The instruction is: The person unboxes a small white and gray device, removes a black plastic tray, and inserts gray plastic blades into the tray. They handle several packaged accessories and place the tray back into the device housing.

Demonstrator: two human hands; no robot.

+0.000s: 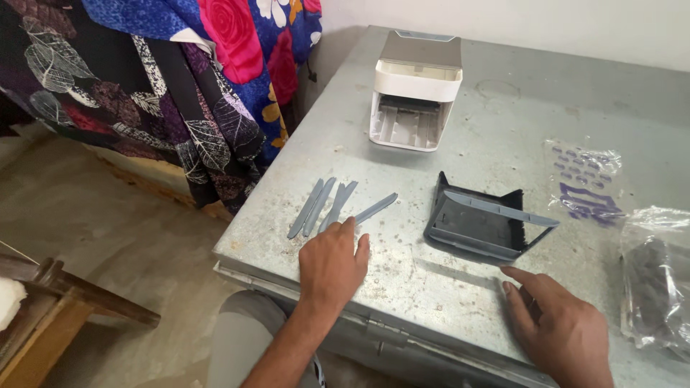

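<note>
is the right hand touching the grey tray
Apart. The head view shows bare table between the right hand fingertips and the near edge of the grey tray.

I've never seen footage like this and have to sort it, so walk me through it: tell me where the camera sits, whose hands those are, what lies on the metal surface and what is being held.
There is one picture, taken by a camera worn on a person's head, looking down at their own two bare hands. No machine is involved.

The left hand rests on a grey metal tabletop, its fingertips at a row of thin grey plastic strips. The right hand lies flat near the front edge, just below a dark grey plastic tray. Neither hand grips anything.

Further back stands a small white appliance with an open front. At the right lie two clear plastic bags, one holding something dark. Patterned cloth hangs at the left.
</note>
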